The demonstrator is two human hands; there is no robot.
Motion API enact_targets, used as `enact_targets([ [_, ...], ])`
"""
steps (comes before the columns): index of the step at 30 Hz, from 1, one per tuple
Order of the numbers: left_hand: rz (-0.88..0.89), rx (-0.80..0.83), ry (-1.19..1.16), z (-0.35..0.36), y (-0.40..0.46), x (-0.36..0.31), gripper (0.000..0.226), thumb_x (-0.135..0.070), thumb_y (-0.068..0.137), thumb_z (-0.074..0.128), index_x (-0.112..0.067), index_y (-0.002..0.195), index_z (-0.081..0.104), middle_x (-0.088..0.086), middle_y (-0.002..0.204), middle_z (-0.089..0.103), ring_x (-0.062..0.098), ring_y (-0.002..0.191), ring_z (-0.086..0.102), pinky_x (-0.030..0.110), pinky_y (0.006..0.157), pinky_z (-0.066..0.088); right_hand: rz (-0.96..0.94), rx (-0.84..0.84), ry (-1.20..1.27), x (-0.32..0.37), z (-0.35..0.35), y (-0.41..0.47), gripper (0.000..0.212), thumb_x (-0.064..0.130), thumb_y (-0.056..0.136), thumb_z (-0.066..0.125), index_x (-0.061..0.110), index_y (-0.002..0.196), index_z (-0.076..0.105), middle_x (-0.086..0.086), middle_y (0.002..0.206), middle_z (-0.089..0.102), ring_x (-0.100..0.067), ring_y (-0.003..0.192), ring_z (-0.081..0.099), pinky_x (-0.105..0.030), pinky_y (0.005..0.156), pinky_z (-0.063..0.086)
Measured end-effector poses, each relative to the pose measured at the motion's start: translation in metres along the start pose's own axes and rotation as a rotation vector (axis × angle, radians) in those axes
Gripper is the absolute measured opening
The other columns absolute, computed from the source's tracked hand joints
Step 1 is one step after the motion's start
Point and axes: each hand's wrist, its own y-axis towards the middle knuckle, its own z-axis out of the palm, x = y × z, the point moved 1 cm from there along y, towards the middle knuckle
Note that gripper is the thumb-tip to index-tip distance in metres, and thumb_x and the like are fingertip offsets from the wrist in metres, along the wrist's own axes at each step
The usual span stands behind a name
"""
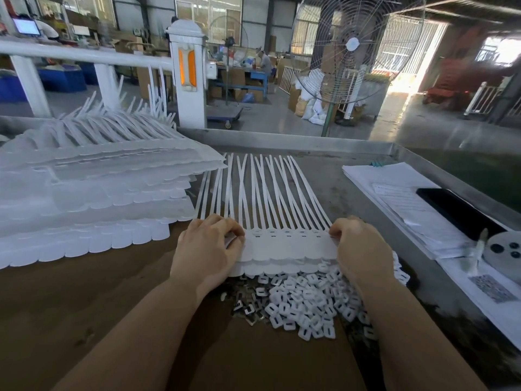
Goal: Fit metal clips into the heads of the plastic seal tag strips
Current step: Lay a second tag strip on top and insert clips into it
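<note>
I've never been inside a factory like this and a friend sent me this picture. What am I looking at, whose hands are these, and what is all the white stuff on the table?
There is no machine here: a person works by hand, and the single picture comes from a camera worn on their head, looking down at the table. The left hand and the right hand each grip one end of a sheet of joined white seal tag strips, whose long tails fan away from the person. Just in front of it lie a pile of small white plastic squares and some shiny metal clips. On the left sits a tall stack of more strips. On the right lie papers with a dark phone on them. A big standing fan is behind the table.
</note>
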Motion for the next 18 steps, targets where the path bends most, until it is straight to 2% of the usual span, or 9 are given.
enact_targets([
  [3, 0.004, -0.002, -0.004, 0.001, 0.000, -0.001, 0.009, -0.037, 0.089, 0.052, -0.037, 0.095, 0.060, -0.016, 0.105, 0.055, 0.011, 0.104, 0.041, 0.028, 0.089, 0.029, 0.012, -0.001, -0.022, -0.002, -0.001, -0.002, 0.025, 0.004, 0.091, 0.045, 0.018, 0.102, 0.062, -0.001, 0.103, 0.058, -0.016, 0.087, 0.042, -0.029, 0.068, 0.036],
  [6, 0.005, -0.002, 0.005, 0.000, 0.000, 0.000, 0.009, -0.037, 0.089, 0.053, -0.037, 0.095, 0.060, -0.016, 0.105, 0.055, 0.010, 0.104, 0.041, 0.027, 0.088, 0.029, 0.011, -0.023, 0.003, -0.002, 0.000, -0.005, 0.027, 0.006, 0.092, 0.044, 0.016, 0.107, 0.064, -0.002, 0.105, 0.061, -0.019, 0.097, 0.049, -0.032, 0.079, 0.040],
  [10, 0.010, 0.004, 0.011, 0.000, -0.001, 0.001, 0.010, -0.040, 0.089, 0.052, -0.038, 0.096, 0.059, -0.016, 0.106, 0.055, 0.010, 0.104, 0.041, 0.027, 0.087, 0.028, -0.049, -0.165, -0.033, 0.001, -0.002, -0.009, 0.034, -0.001, 0.086, 0.049, 0.017, 0.110, 0.065, 0.001, 0.105, 0.066, -0.018, 0.101, 0.053, -0.032, 0.089, 0.030],
  [13, 0.018, -0.002, 0.029, 0.000, -0.001, 0.001, 0.013, -0.044, 0.089, 0.051, -0.038, 0.097, 0.059, -0.016, 0.107, 0.055, 0.009, 0.104, 0.041, 0.025, 0.085, 0.028, -0.075, -0.269, 0.001, 0.005, -0.004, -0.012, 0.038, -0.010, 0.076, 0.052, 0.012, 0.102, 0.069, -0.002, 0.095, 0.069, -0.021, 0.094, 0.057, -0.033, 0.087, 0.028],
  [18, 0.019, -0.006, 0.054, 0.001, -0.001, 0.000, 0.023, -0.048, 0.089, 0.047, -0.035, 0.103, 0.060, -0.015, 0.109, 0.055, 0.010, 0.103, 0.041, 0.026, 0.087, 0.030, -0.202, -0.391, 0.078, 0.013, -0.003, -0.015, 0.036, -0.021, 0.061, 0.058, 0.005, 0.082, 0.071, -0.007, 0.078, 0.070, -0.026, 0.076, 0.063, -0.038, 0.079, 0.038],
])
